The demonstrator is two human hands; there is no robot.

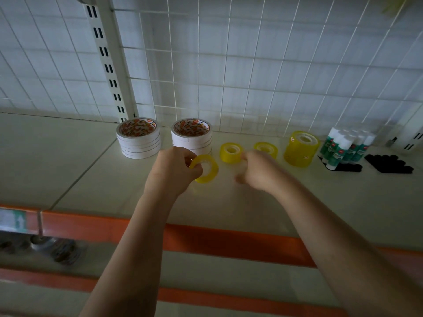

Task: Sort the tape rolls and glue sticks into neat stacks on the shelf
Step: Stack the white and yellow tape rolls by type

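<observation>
My left hand [174,172] grips a thin yellow tape roll [207,169] held upright just above the white shelf [96,179]. My right hand [258,172] is blurred, its fingers loosely curled around nothing, right beside a small yellow tape roll [230,152]. Another small yellow roll [265,148] lies partly behind that hand. A tall stack of yellow rolls [301,148] stands further right. Two stacks of white double-sided tape [138,138] [191,136] stand at the back. Glue sticks [348,147] with white caps stand clustered at the right.
A white wire grid [251,65] and a slotted upright post [107,65] back the shelf. Black foam pieces [389,167] lie at the far right. An orange strip [206,239] edges the shelf front. More tape rolls [64,250] sit on the lower shelf at left.
</observation>
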